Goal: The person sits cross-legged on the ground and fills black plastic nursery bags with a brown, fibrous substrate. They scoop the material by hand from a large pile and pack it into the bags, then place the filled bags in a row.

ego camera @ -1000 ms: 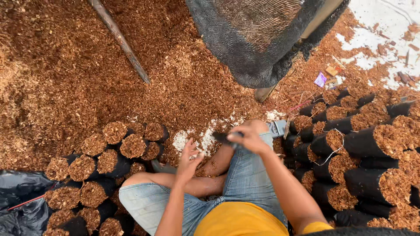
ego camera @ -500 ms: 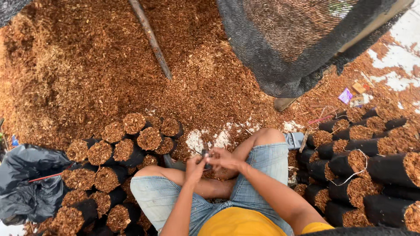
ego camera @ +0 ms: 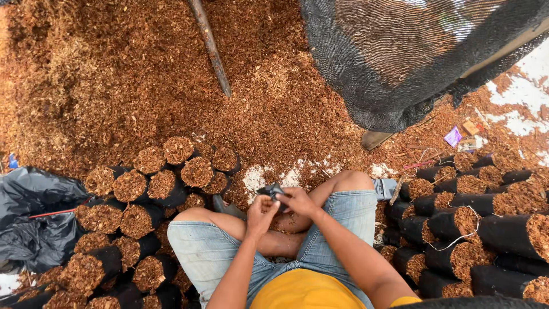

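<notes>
Your grip: both hands, left hand (ego camera: 260, 210) and right hand (ego camera: 297, 200), pinch a small empty black bag (ego camera: 271, 190); spread its mouth wide.

The ground (ego camera: 514, 97) is pale concrete, showing bare only at the right edge and in small patches near the knees; nearly all of it lies under a wide heap of reddish-brown shredded husk (ego camera: 114, 74). A long wooden handle (ego camera: 210, 46) lies slanted across the heap near the top. Filled black grow bags (ego camera: 154, 189) stand upright, packed touching one another, on the left, while more filled bags (ego camera: 486, 229) lie on their sides in a stack on the right. Crumpled black plastic sheeting (ego camera: 34, 223) lies at the left edge, and a small purple wrapper (ego camera: 453, 137) rests on the husk near the right
</notes>
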